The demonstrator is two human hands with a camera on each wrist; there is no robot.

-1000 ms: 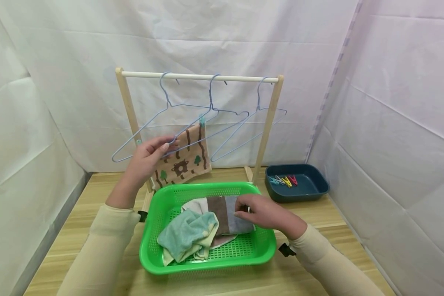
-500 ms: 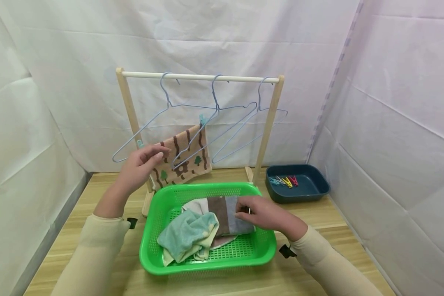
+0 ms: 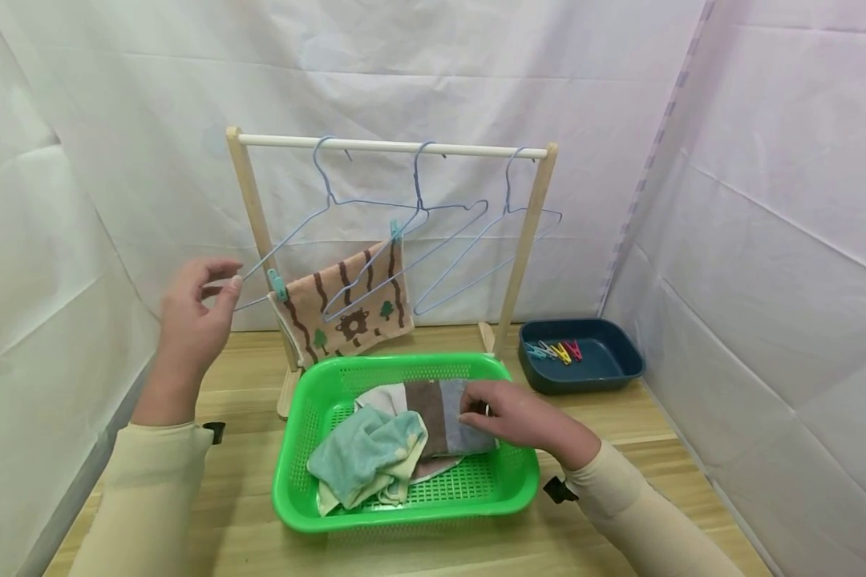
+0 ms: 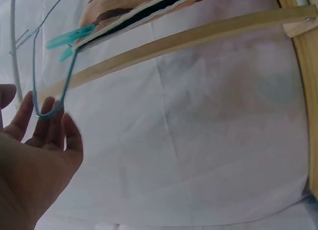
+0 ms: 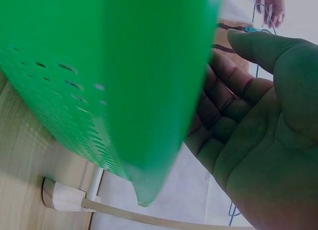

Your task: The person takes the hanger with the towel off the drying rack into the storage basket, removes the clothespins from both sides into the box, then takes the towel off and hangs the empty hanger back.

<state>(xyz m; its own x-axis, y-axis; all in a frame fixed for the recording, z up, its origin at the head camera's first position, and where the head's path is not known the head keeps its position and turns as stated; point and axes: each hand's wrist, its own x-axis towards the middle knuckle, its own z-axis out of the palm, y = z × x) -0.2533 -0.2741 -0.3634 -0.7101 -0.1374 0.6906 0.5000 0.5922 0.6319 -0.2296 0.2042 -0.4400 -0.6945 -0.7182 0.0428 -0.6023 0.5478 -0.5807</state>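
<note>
My left hand (image 3: 200,308) is at the left end of the leftmost blue wire hanger (image 3: 289,235), fingers bent loosely and thumb held apart. In the left wrist view the hanger's rounded end overlaps the fingertips. A tan towel (image 3: 342,272) with brown stripes and a bear print hangs from this hanger by teal clothespins (image 3: 277,285) at its two upper corners. My right hand (image 3: 512,413), loosely curled and holding nothing, hovers at the right side of the green basket (image 3: 299,513). In the basket lie a crumpled teal towel (image 3: 366,449) and a folded brown-and-grey towel (image 3: 426,417).
Two more hangers, a middle hanger (image 3: 418,184) and a right hanger (image 3: 507,184), hang on the white rod (image 3: 375,146) of a wooden rack (image 3: 530,240). A dark blue tray (image 3: 609,353) at the right holds several coloured clothespins (image 3: 561,353). White cloth surrounds the wooden table (image 3: 245,497).
My left hand has let go of the middle hanger and moved left to the end of the leftmost hanger. The middle hanger has swung. The right hand has stayed in place.
</note>
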